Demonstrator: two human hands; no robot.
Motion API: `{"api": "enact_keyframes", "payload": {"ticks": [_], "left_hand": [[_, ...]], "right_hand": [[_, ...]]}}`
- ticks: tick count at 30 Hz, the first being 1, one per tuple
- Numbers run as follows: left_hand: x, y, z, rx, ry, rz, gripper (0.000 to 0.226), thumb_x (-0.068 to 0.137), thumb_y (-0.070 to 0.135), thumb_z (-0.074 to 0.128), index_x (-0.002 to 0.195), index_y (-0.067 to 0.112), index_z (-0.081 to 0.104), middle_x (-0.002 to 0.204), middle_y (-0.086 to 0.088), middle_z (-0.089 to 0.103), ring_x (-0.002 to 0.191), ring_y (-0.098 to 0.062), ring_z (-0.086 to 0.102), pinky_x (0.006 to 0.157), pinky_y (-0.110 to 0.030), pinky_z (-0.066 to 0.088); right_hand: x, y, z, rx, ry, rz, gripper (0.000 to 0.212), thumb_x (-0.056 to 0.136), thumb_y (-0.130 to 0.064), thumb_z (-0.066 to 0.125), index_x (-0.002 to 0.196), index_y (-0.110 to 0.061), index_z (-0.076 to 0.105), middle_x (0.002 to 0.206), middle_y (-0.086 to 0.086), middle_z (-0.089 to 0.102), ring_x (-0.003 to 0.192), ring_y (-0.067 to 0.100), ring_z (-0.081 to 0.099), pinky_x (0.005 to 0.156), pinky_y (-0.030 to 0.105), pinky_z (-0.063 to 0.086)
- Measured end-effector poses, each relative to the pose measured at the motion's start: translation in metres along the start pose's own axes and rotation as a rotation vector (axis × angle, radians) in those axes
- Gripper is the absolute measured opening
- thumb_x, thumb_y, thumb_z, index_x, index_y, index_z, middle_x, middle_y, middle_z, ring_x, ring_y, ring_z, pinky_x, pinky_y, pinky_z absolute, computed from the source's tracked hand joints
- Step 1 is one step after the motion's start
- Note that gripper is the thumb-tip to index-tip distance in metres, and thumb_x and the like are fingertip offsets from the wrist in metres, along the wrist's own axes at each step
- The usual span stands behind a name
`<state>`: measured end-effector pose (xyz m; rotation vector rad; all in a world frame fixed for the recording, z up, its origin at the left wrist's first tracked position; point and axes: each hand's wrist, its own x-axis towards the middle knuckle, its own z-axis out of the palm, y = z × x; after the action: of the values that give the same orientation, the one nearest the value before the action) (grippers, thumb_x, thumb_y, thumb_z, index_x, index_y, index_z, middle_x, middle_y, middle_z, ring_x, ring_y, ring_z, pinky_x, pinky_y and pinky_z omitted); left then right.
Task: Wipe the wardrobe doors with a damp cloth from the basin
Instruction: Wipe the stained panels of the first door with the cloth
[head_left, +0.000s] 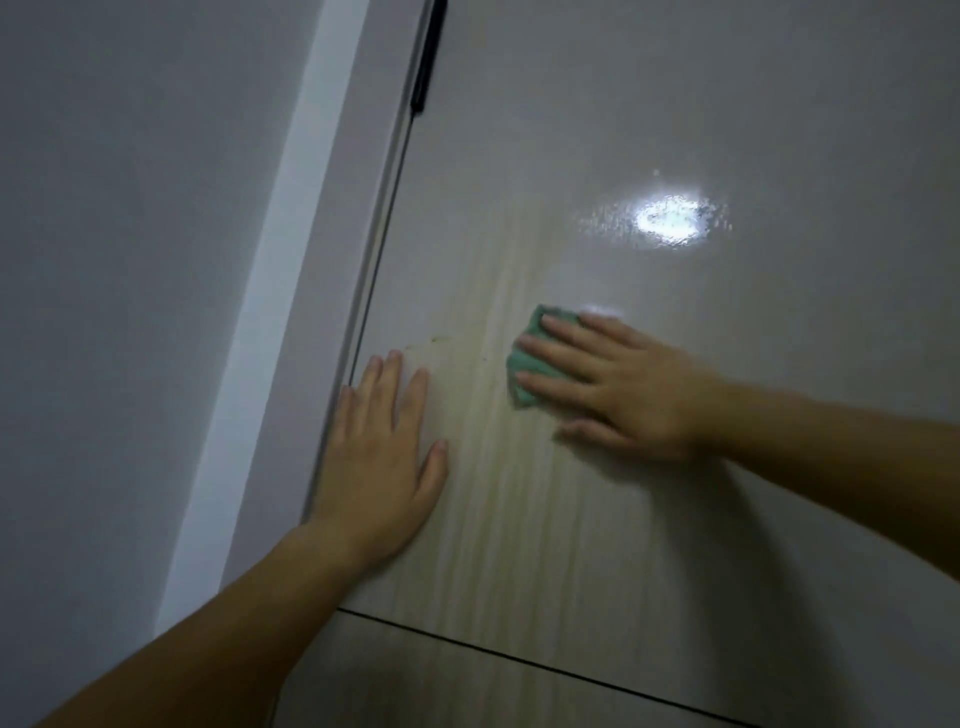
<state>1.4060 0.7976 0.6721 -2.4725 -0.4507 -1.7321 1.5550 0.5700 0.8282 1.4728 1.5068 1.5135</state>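
A pale wood-grain wardrobe door (649, 519) fills most of the view, with yellowish streaks down its middle and small dark marks near its left edge. My right hand (618, 384) lies flat with straight fingers on a folded green cloth (522, 364) and presses it against the door. Most of the cloth is hidden under the fingers. My left hand (382, 457) rests flat on the door near its left edge, fingers straight and spread, holding nothing.
A bright wet glare (670, 221) shines on the door above the right hand. A black handle strip (428, 57) runs along the door's upper left edge. A white frame strip (270, 291) and grey wall (114, 260) lie left. A dark seam (519, 660) separates a lower panel.
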Motion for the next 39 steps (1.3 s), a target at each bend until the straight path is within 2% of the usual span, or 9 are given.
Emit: {"api": "enact_keyframes", "payload": {"ticks": [6,12,14,19,24,26,30,36,39], "left_hand": [[-0.016,-0.011,0.006,-0.028,-0.032,0.011,0.072,0.100,0.053,0.022,0.163,0.020,0.007,0.171,-0.005,-0.006,0.157,-0.021,-0.011,0.128,-0.043,0.002],[-0.021,-0.017,0.004,-0.101,-0.040,0.033,0.071,0.100,0.056,0.022,0.162,0.029,0.000,0.170,0.002,-0.012,0.156,-0.014,-0.017,0.126,-0.040,-0.002],[-0.023,-0.021,0.004,-0.104,-0.043,0.045,0.069,0.100,0.056,0.021,0.160,0.031,-0.003,0.171,0.003,-0.012,0.156,-0.013,-0.017,0.126,-0.040,0.000],[-0.035,-0.026,0.004,-0.110,-0.063,0.055,0.067,0.100,0.055,0.019,0.159,0.033,-0.005,0.170,0.004,-0.015,0.155,-0.014,-0.021,0.126,-0.040,0.002],[-0.041,-0.029,-0.001,-0.166,-0.090,0.046,0.068,0.097,0.058,0.017,0.157,0.036,-0.006,0.168,0.010,-0.022,0.154,-0.010,-0.024,0.125,-0.036,0.000],[-0.044,-0.029,-0.003,-0.164,-0.095,0.043,0.069,0.094,0.060,0.013,0.155,0.037,-0.010,0.164,0.014,-0.029,0.152,-0.008,-0.028,0.122,-0.029,-0.005],[-0.053,-0.030,-0.007,-0.153,-0.131,0.031,0.071,0.091,0.061,0.007,0.154,0.036,-0.015,0.159,0.018,-0.038,0.148,-0.004,-0.035,0.114,-0.018,-0.015],[-0.059,-0.028,-0.001,-0.137,-0.129,0.019,0.075,0.093,0.060,0.012,0.157,0.029,-0.013,0.165,0.008,-0.031,0.150,-0.009,-0.032,0.121,-0.028,-0.009],[-0.058,-0.027,0.002,-0.135,-0.101,0.013,0.074,0.095,0.056,0.015,0.160,0.027,-0.005,0.167,0.007,-0.024,0.152,-0.010,-0.029,0.121,-0.028,-0.009]], "right_hand": [[0.077,0.056,-0.032,0.201,0.107,0.663,0.081,0.093,-0.064,0.008,0.163,-0.024,0.011,0.171,0.011,0.002,0.157,0.032,-0.007,0.125,0.047,-0.005],[0.060,-0.029,-0.016,0.114,-0.001,0.052,0.069,0.101,-0.061,0.013,0.162,-0.028,0.010,0.170,0.004,0.002,0.156,0.031,-0.010,0.126,0.047,-0.005],[0.070,-0.007,-0.020,0.092,0.018,0.106,0.069,0.101,-0.062,0.013,0.161,-0.028,0.014,0.170,0.003,0.007,0.156,0.031,-0.007,0.126,0.045,-0.005],[0.130,0.021,-0.040,0.224,0.099,0.603,0.076,0.097,-0.063,0.009,0.163,-0.025,0.008,0.171,0.008,-0.002,0.156,0.031,-0.012,0.125,0.047,-0.010],[0.103,-0.053,-0.022,0.124,0.006,-0.037,0.068,0.101,-0.059,0.012,0.161,-0.027,0.019,0.169,0.006,0.011,0.157,0.031,-0.001,0.127,0.051,0.001],[0.112,-0.037,-0.027,0.106,0.022,0.001,0.063,0.103,-0.057,0.014,0.161,-0.030,0.016,0.170,0.003,0.010,0.157,0.028,-0.001,0.127,0.048,-0.001],[0.149,-0.016,-0.036,0.200,0.038,0.349,0.062,0.106,-0.055,0.016,0.162,-0.032,0.003,0.171,0.002,-0.004,0.156,0.025,-0.015,0.125,0.044,-0.013],[0.085,-0.082,-0.011,0.123,0.011,-0.096,0.061,0.104,-0.053,0.022,0.160,-0.028,0.026,0.168,0.007,0.018,0.157,0.033,0.007,0.127,0.051,0.006],[0.091,-0.039,-0.012,0.072,0.040,0.063,0.063,0.103,-0.053,0.025,0.159,-0.025,0.031,0.167,0.010,0.024,0.156,0.034,0.014,0.126,0.048,0.007]]}}
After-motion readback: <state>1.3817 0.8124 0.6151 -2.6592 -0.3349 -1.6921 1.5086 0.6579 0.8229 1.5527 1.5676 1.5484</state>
